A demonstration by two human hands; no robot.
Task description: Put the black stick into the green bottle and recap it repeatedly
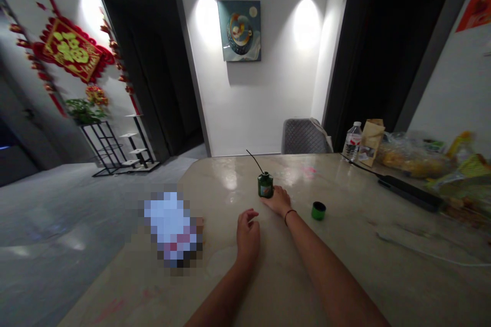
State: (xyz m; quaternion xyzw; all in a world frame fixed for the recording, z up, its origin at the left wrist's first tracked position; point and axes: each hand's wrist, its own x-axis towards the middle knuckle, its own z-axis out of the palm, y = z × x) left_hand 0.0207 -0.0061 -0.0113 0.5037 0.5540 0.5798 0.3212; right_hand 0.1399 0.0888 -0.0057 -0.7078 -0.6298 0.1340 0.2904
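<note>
A small dark green bottle with a label stands upright on the table, and a thin black stick leans out of its mouth to the left. My right hand, with a dark band at the wrist, grips the bottle low on its right side; some of the fingers are hidden behind it. Nearer to me, my left hand is held with loosely bent fingers, apart from the bottle and holding nothing. To the right of my right wrist sits a green cap, its dark hollow side facing up.
A blurred-out pale object lies on the table at the left. On the right are a water bottle, a paper bag, plastic bags, a black power strip and a white cable. A grey chair stands behind.
</note>
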